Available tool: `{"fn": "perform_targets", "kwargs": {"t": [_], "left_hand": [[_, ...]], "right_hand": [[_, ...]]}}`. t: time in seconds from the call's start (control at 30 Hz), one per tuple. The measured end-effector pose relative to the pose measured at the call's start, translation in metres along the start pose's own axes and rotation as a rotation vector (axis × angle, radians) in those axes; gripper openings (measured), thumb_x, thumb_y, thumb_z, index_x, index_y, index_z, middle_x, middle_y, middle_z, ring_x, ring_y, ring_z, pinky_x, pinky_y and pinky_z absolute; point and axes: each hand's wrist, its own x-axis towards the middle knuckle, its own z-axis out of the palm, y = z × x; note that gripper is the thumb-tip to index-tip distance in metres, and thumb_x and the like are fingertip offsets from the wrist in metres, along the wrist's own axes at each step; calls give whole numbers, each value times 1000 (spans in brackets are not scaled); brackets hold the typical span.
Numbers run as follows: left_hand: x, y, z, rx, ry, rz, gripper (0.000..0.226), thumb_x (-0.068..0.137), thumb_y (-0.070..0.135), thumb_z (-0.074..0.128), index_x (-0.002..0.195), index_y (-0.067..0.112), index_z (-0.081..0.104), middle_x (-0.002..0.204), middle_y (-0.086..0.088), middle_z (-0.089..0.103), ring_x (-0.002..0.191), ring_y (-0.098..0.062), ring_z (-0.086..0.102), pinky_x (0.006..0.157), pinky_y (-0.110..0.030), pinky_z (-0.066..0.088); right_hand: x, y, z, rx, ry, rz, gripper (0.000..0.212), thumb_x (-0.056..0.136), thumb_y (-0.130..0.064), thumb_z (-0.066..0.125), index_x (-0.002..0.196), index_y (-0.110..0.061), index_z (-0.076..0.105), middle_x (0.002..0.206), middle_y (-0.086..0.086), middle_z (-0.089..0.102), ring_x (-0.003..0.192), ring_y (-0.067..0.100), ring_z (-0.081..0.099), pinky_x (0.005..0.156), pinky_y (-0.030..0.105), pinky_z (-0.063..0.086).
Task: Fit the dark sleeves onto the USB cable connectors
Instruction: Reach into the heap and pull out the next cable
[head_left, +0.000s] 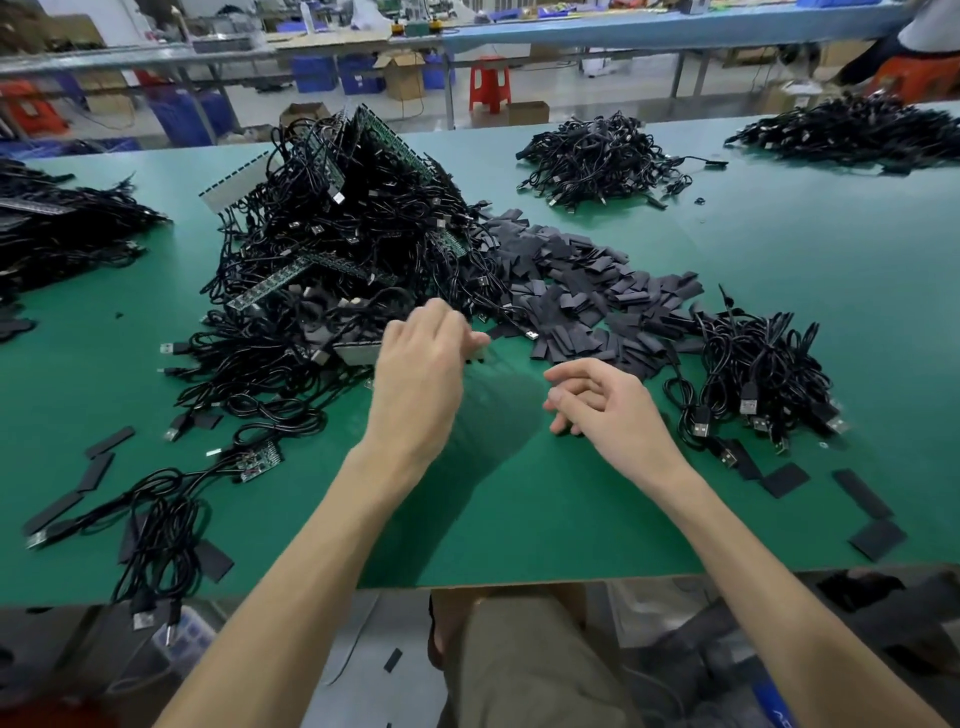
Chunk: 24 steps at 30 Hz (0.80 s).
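Connector of black USB cable (530, 334), silver tip toward four o'clock, lies at two o'clock of blurred left hand (421, 374), grip unclear, and ten o'clock of empty, loosely curled right hand (608, 405).

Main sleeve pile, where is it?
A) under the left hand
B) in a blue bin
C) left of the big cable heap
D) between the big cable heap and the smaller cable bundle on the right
D: the sleeve pile spreads over the green mat, with the big cable heap on its left and the smaller cable bundle on its right.
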Motion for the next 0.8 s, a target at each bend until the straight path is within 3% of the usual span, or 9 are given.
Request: {"fn": "perform_targets", "kwargs": {"t": [0.1, 0.17, 0.23, 0.3, 0.47, 0.57, 0.67, 0.8], "left_hand": [[0, 26, 10, -23, -1, 92, 17, 98, 16, 61, 83, 8, 60, 84, -7, 58, 78, -26, 55, 74, -37, 37], [-1, 43, 19, -9, -41, 156, 14, 92, 11, 69, 82, 10, 59, 84, -7, 57, 78, -28, 56, 73, -39, 40], [-4, 57, 28, -17, -74, 217, 15, 97, 14, 64, 83, 10, 59, 84, -7, 58, 78, -29, 57, 73, -39, 40], [-5, 65, 34, -56, -103, 213, 30, 105, 24, 47, 84, 9, 62, 85, -8, 60, 80, -29, 59, 76, -39, 41], [-11, 62, 39, -182, -85, 145, 28, 105, 27, 51, 99, 5, 66, 104, -8, 65, 96, -27, 61, 86, -38, 40], [-14, 54, 37, -116, 42, 47, 25, 102, 27, 56, 115, 6, 65, 123, -8, 62, 114, -23, 53, 99, -37, 32], [-14, 40, 34, -66, 140, -73, 23, 102, 23, 60, 120, 9, 65, 128, -8, 60, 119, -24, 54, 103, -38, 28], [-17, 30, 33, -133, 79, -267, 26, 101, 27, 61, 121, 10, 63, 127, -7, 57, 122, -25, 52, 105, -35, 23]], "right_hand": [[0, -2, 0, 29, -46, -43, 29, 90, -14, 78, 116, -23, 68, 97, 1, 74, 78, 20, 72, 74, 23, 56], [1, -4, -1, 7, -74, -85, 35, 86, -17, 82, 114, -32, 67, 96, -8, 74, 83, 13, 70, 81, 24, 57], [1, -4, -2, -59, -40, -119, 26, 83, -14, 77, 99, -32, 68, 85, -11, 73, 75, 11, 67, 71, 25, 54], [1, 0, -3, -110, 32, -122, 21, 85, -5, 68, 89, -26, 68, 74, -6, 70, 63, 14, 63, 61, 32, 51], [3, 3, -2, -127, 92, -90, 23, 93, 0, 57, 96, -19, 70, 63, 0, 70, 51, 18, 65, 50, 30, 49], [3, 5, -2, -46, 88, -52, 7, 98, -8, 63, 92, -12, 66, 66, 0, 71, 49, 20, 65, 49, 28, 45], [3, 4, -2, 34, 104, -32, 15, 100, -17, 65, 94, -3, 64, 75, 6, 74, 49, 23, 66, 47, 30, 45], [1, 2, -3, 57, 124, -33, 17, 104, -18, 58, 92, -8, 64, 77, 5, 77, 47, 22, 64, 45, 25, 44]]}}
